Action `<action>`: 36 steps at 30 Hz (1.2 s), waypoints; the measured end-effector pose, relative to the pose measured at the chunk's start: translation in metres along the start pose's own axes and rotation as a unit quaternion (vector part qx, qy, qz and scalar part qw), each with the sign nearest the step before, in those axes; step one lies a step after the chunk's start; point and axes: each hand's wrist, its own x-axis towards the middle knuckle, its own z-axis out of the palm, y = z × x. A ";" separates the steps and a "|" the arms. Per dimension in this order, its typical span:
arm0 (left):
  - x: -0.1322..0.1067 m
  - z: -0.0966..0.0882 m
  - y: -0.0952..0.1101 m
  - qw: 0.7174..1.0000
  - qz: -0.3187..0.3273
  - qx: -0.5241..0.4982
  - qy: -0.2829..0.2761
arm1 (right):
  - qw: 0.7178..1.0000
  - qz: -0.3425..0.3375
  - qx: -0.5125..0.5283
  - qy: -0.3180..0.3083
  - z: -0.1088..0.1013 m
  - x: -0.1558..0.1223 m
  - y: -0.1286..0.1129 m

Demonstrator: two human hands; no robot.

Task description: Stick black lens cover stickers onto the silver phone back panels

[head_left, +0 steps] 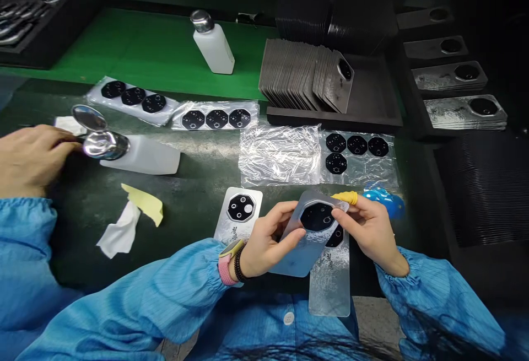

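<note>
1. Currently, left hand (268, 240) grips silver panel (294, 259), lower centre of frame.
2. Right hand (372, 234), yellow finger cot (347, 197) on, pinches panel's top-right corner.
3. Second panel (329, 289) partly beneath, lower right of centre.

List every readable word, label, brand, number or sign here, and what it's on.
None can be read.
Left panel, by the left hand: dark script, too small.
Lower panel, partly behind the held panel: dark script, too small.
Front panel in the tray: marks too small.
Black stickers: tiny marks, unreadable.
Closed bottle, open bottle: no print visible.
</note>
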 end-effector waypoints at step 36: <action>0.013 0.001 0.010 0.991 -0.123 -0.049 0.024 | 0.971 0.148 0.123 -0.141 0.003 0.001 0.003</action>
